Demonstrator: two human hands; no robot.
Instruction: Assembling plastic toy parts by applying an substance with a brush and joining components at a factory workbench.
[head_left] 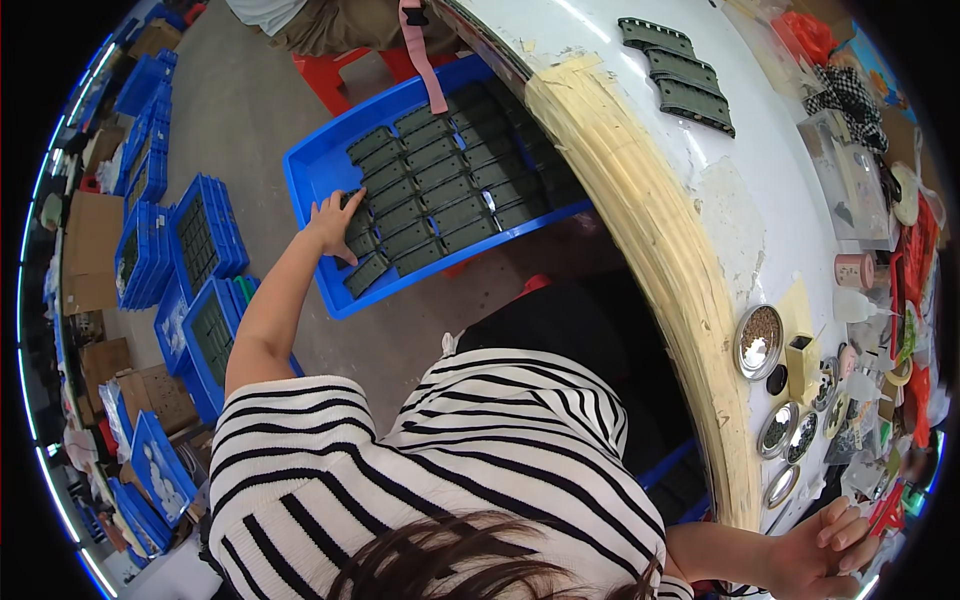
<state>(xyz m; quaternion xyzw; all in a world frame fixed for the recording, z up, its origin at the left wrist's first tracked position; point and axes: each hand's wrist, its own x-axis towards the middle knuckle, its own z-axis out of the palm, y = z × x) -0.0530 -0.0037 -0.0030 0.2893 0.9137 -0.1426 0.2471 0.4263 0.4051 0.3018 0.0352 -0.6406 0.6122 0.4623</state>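
A blue plastic tray [305, 195] to the left of the table holds several rows of flat, dark green rectangular parts [437, 190]. My left hand [330, 225] reaches over the tray's near left side, fingers and thumb spread around the end of the leftmost row. It touches the parts there, and none is lifted. At the lower right, my right hand [825, 550] is raised by the table with its fingers curled in. Whatever lies inside those fingers, if anything, is hidden. Three more green parts [690, 85] lie in an overlapping row on the white tabletop [620, 140].
Tan tape covers the table's curved edge [640, 200]. Round metal dishes [760, 342] of small pieces stand at the right, near bottles and bags. Stacked blue crates [205, 230] stand on the floor at left. A person sits beyond the tray on a red stool [330, 85].
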